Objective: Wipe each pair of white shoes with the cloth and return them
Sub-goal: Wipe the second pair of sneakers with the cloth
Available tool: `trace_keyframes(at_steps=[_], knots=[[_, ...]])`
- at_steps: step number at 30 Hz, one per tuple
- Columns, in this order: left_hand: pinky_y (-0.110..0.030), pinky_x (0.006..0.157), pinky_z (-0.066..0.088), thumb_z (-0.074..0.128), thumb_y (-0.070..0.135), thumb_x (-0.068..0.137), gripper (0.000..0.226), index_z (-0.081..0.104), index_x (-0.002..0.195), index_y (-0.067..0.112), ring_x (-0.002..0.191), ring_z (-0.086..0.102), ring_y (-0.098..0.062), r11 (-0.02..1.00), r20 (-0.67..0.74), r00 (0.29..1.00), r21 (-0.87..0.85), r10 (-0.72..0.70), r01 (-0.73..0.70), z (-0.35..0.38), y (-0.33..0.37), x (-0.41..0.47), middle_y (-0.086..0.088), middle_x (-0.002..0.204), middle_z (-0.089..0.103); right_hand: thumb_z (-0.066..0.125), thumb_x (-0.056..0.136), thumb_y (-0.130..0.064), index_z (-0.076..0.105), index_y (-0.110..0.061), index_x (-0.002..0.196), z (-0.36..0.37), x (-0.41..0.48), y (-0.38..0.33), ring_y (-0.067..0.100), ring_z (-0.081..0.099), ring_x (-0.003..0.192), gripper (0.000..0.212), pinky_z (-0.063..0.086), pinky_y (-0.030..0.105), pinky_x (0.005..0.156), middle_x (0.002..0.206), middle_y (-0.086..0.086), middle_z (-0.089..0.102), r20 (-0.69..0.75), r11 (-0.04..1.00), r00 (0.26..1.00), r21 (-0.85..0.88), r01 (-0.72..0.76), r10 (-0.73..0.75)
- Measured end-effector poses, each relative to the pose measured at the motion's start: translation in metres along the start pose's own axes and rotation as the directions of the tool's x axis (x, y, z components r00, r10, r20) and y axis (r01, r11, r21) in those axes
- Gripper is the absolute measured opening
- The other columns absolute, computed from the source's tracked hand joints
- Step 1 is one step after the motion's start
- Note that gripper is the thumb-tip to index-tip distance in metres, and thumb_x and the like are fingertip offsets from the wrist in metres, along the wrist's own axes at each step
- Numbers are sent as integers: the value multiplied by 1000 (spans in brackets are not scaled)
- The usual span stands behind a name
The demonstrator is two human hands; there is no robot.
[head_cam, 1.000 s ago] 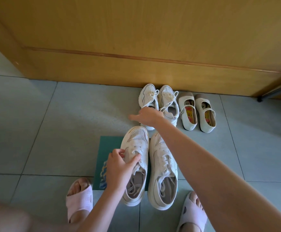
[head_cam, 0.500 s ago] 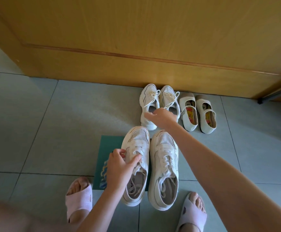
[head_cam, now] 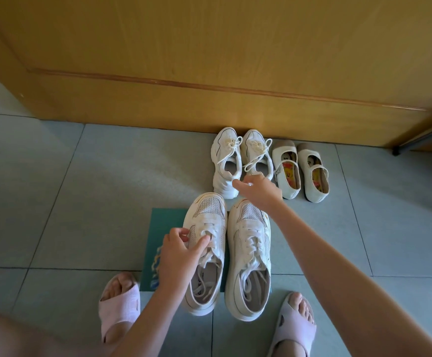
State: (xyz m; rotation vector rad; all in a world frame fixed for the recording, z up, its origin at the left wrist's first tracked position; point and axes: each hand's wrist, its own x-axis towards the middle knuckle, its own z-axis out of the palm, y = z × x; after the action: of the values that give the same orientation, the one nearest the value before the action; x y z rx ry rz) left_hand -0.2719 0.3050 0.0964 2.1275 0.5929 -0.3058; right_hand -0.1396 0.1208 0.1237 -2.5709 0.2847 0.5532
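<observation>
While looking down from the head view: three white pairs on the tiled floor (head_cam: 81, 202), all with toes toward the wooden panel (head_cam: 209, 73) and heels toward the person.

Nearest, between two pink slippers (head_cam: 119, 305): the large pair, side by side, partly on top of the teal cloth (head_cam: 166, 228), spread flat beneath and showing at their left. Left hand (head_cam: 181, 253) clasped on the large left sneaker (head_cam: 209, 210), thumb and fingertips pinching the laces over the tongue. Large right sneaker (head_cam: 251, 253) untouched.

Farther off, against the panel: the small laced pair (head_cam: 226, 161), then the strapped flats (head_cam: 287, 171) just beside on the right. Right hand (head_cam: 260, 190) stretched out over the toe of the large right sneaker, forefinger extended to the heel collar of the left small shoe, gripping nothing. Touching or just short of it: cannot tell. Remaining fingers mostly hidden behind the knuckles.

Deciding relation for the next move: small laced pair straight beyond the right fingertips, long axis running away from the person, open heels facing the hand. Right hand clearly nearer; left hand occupied and well back. Probably a matter of hooking fingers into the two heels and drawing the pair back toward the cloth. Risk: dragging a trailing lace, or nudging the flats alongside.
</observation>
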Motion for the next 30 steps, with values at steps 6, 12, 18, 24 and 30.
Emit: trace_keyframes(at_steps=[6,12,18,24,30], knots=[[-33,74,55,64,63,71,56,50,107,22,88,61,-11,998,43,999,-69,-2,5,-5,-8,5,3,105,56,49,80,-66,59,-10,105,-13,-17,30,16,56,85,63,41,31,78,94,2,60,-17,853,1000,522,10,-1],[-27,81,42,66,32,85,35,58,113,14,99,56,-18,999,-24,999,26,22,-22,-38,-23,33,-6,115,58,55,92,-38,59,-13,110,19,-40,112,20,56,87,31,41,27,68,93,3,63,-136,801,956,584,-134,259],[-27,80,41,67,29,85,38,59,118,12,107,58,-23,978,130,988,202,-83,56,-51,-40,37,-6,122,60,63,87,-12,65,-11,115,84,-79,166,23,59,89,28,56,36,73,107,12,65,4,609,870,713,-349,494],[-31,83,46,75,27,79,41,59,114,12,100,60,-22,969,189,967,208,-172,132,-54,-54,37,-5,113,65,63,88,-11,63,-11,118,96,-82,171,26,61,89,31,55,37,81,110,14,62,38,658,894,663,-357,446],[-32,78,49,74,21,79,27,60,101,13,87,60,-20,963,178,966,229,-188,145,-46,-53,33,-3,96,65,51,84,10,47,-16,137,89,-79,171,33,61,85,59,48,31,60,116,14,60,115,703,879,556,-444,464]])
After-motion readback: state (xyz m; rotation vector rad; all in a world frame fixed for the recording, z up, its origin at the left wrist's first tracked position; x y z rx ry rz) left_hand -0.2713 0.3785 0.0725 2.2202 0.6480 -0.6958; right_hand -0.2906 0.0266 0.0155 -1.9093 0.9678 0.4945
